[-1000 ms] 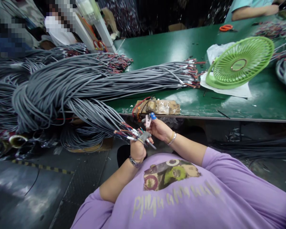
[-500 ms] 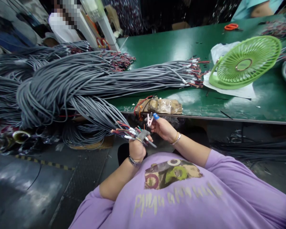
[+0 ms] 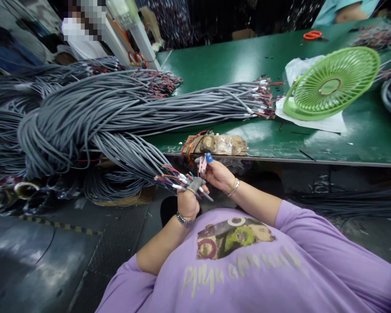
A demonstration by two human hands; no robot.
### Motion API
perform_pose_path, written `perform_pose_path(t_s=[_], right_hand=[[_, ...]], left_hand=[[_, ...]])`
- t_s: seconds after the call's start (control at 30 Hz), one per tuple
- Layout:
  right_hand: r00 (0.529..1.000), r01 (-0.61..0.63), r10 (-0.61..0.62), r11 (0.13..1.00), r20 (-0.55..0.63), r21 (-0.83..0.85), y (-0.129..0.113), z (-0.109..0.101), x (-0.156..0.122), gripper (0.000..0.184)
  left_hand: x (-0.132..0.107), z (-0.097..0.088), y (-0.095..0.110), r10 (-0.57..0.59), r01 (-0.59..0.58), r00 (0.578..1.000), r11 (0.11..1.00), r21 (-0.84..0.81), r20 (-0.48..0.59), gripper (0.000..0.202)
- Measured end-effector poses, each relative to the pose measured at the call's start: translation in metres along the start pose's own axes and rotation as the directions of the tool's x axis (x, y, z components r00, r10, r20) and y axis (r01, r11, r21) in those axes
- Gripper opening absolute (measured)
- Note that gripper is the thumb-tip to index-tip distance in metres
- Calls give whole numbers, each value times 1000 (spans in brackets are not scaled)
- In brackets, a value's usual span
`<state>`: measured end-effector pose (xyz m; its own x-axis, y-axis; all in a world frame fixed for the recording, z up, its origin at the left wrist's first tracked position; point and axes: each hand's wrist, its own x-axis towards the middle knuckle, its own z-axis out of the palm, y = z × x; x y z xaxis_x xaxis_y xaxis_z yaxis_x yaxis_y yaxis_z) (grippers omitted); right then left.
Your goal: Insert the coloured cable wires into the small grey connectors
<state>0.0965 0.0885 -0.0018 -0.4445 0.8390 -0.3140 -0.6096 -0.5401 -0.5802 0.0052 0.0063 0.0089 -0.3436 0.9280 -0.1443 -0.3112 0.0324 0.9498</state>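
Observation:
My left hand [image 3: 188,204] is closed round the end of a grey cable [image 3: 207,194], in front of my body. A grey wrapping [image 3: 196,184] covers the thumb area; whether it is a finger cover, I cannot tell. Coloured wire ends [image 3: 169,177] with white sleeves fan out just beyond this hand, at the end of a hanging bundle of grey cables [image 3: 133,152]. My right hand [image 3: 219,175], with blue tape [image 3: 209,157] on a fingertip, pinches a small pink clip-like tool [image 3: 202,164]. The tool's tip is close to the wires by my left hand.
A wooden block [image 3: 230,145] wound with wires lies at the edge of the green table [image 3: 211,56]. Large grey cable bundles [image 3: 65,113] cover its left side. A green fan [image 3: 332,84] and orange scissors [image 3: 313,35] are on the right. Other people stand behind.
My right hand has shifted slightly left and the pink tool's two arms look closer together. My left hand keeps its hold. The whole view has moved a little.

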Motion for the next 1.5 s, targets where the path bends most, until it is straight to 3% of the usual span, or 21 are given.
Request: perform_pose_path(t_s=[0.3, 0.47, 0.57, 0.7, 0.83, 0.93, 1.03, 1.13, 1.27, 1.37, 1.5], right_hand=[[996, -77, 77, 997, 40, -6, 0, -7, -10, 55], [995, -94, 95, 995, 13, -27, -6, -21, -16, 53], [998, -57, 56, 993, -14, -106, -12, -30, -20, 47], [996, 82, -86, 952, -1, -294, -20, -38, -31, 36], [974, 223, -161, 784, 157, -580, -34, -38, -52, 27], [946, 303, -98, 602, 308, -739, -44, -31, -71, 25], [908, 400, -88, 467, 409, -789, -45, -18, -88, 24], [859, 511, -153, 310, 488, -802, -33, -3, -94, 22], [820, 542, -250, 49, 515, -839, -15, 11, -90, 16], [824, 519, -260, -12, 504, -855, -7, 14, -87, 17], [838, 501, -253, 6, 483, -865, -2, 15, -88, 19]], left_hand=[[-5, -6, 1, 11, -11, 1000, 1000, 20, 15, 21], [-7, -17, -1, -14, 15, 996, 1000, -9, 84, 26], [-5, -23, -3, -25, 33, 990, 998, -52, 140, 35], [-3, -27, -6, -55, 62, 976, 998, -29, 209, 37], [-5, -29, -8, -89, 86, 969, 996, 22, 232, 37], [-8, -28, -9, -94, 87, 969, 995, 38, 229, 39], [-9, -26, -13, -50, 44, 968, 999, 30, 246, 38], [-10, -26, -18, 26, -34, 958, 999, 26, 286, 37], [-12, -29, -20, 112, -140, 950, 987, 76, 291, 36], [-16, -33, -17, 96, -127, 959, 987, 100, 267, 43], [-21, -38, -11, 62, -96, 963, 988, 118, 262, 44]])
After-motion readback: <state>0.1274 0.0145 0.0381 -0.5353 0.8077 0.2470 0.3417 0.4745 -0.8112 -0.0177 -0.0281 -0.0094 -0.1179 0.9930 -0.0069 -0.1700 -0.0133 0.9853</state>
